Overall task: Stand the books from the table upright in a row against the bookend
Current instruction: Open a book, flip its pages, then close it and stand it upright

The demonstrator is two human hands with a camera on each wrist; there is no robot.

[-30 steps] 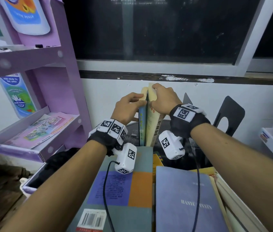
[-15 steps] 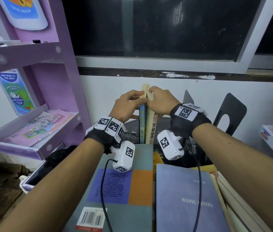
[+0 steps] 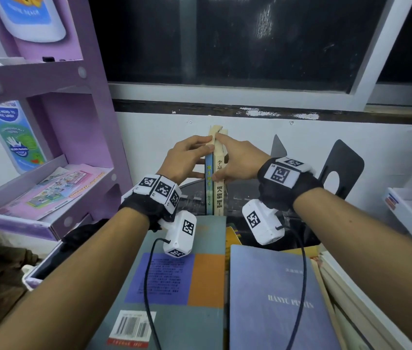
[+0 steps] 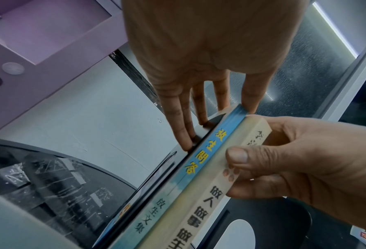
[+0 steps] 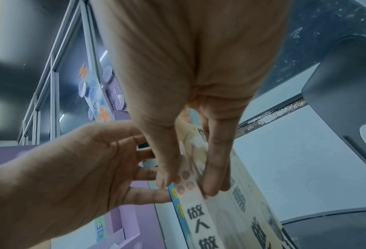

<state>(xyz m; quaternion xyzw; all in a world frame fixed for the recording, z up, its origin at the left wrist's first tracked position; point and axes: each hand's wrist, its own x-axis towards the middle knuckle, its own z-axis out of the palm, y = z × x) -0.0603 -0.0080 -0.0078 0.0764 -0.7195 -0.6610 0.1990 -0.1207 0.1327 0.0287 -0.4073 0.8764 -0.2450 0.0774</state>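
Two books stand upright at the back of the table: a thin blue book (image 3: pixel 209 190) and, pressed against its right side, a cream book (image 3: pixel 220 195). My left hand (image 3: pixel 189 157) lays straight fingers (image 4: pixel 184 128) flat on a black bookend plate (image 4: pixel 211 123) at the blue book's (image 4: pixel 209 148) left face. My right hand (image 3: pixel 235 162) pinches the cream book (image 5: pixel 201 219), thumb on the spine and fingers on the right cover. The lower part of the bookend is hidden behind the books.
A grey-green book (image 3: pixel 174 294) and a violet-blue book (image 3: pixel 275 299) lie flat in front, with more stacked books (image 3: pixel 339 286) at the right. Two spare bookends (image 3: pixel 341 170) stand to the right. A purple shelf unit (image 3: pixel 48 188) is at the left, the wall just behind.
The cream book leaned to the right a second ago; it now stands straight, flush against the blue book. Both hands stayed on the books.
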